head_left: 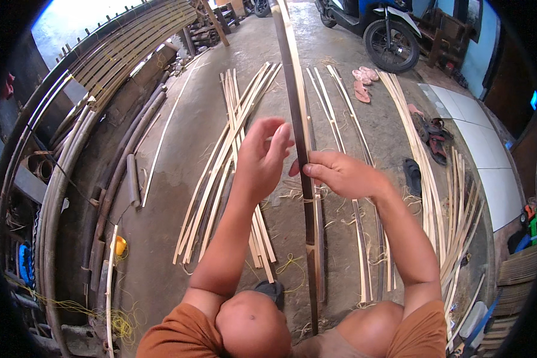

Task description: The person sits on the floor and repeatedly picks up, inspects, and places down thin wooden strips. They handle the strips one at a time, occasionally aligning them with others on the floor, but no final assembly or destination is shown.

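Note:
A long bamboo strip (298, 113), dark on one face and pale along its edge, stands upright in front of me, running from the top of the view down between my knees. My right hand (343, 173) grips it near mid-length, thumb on the near side and a fingertip showing past its left edge. Just left of the strip, my left hand (264, 156) is raised with loosely bent fingers and a gap by the thumb. Nothing shows in it; some fingertips are hard to make out. Pale bamboo strips (221, 173) lie crossed in a pile beyond my left forearm.
More strips (409, 128) lie along the right. Pink sandals (362, 89) and a black slipper (411, 176) rest on the concrete floor. A motorbike (391, 42) is parked at the back. Poles (122, 155) and tangled yellow cord (122, 322) lie at left.

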A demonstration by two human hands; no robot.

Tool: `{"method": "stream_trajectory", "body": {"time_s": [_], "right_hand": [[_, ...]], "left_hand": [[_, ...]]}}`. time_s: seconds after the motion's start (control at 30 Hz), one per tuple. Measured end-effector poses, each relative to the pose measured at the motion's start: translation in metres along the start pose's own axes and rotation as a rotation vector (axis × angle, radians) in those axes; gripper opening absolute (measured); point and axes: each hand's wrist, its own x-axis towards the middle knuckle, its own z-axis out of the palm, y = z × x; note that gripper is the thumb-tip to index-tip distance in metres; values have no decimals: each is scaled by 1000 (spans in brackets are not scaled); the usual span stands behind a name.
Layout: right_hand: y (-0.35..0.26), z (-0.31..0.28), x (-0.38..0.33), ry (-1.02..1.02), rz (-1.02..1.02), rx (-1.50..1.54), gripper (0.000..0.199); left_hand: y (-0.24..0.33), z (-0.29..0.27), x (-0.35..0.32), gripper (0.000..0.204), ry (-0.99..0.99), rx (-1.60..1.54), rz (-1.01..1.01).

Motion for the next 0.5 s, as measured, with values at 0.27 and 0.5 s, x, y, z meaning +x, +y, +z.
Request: {"method": "stream_trajectory", "body": {"time_s": [0.27,0.5], "right_hand": [[24,10,-18,214,-176,29,46],[20,15,-19,176,-239,-183,36]], "left_hand": [[-35,-8,-70,24,-282,-510,-348],[-42,10,-66,25,-188,-695,-115]]}}
